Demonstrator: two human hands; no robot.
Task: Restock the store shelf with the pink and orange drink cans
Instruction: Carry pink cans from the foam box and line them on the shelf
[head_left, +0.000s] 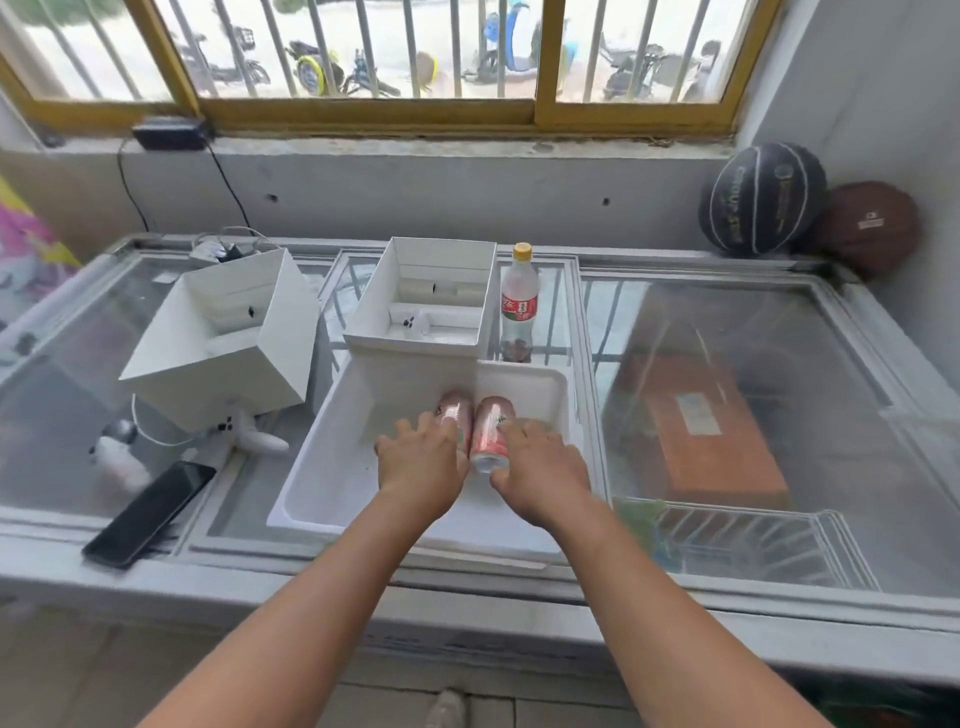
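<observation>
- A wide window (363, 52) with a yellow-brown frame and vertical bars spans 12 o'clock. Bright daylight comes through it.
- Scooters (228, 57) stand outside, beyond the bars.
- A bare grey wall (415, 192) runs below the sill.
- A glass-topped chest freezer (727, 338) stretches from 9 to 3 o'clock.
- Two basketballs, dark (761, 200) and brown (872, 226), sit in the corner at 2 o'clock.
- The floor (104, 670) shows at 6 o'clock.

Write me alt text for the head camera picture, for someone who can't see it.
The left hand and right hand each grip a pink can, the left can and right can, lying side by side in a white bin on a glass-topped freezer. Beyond them stand a white box and a plastic bottle.
</observation>
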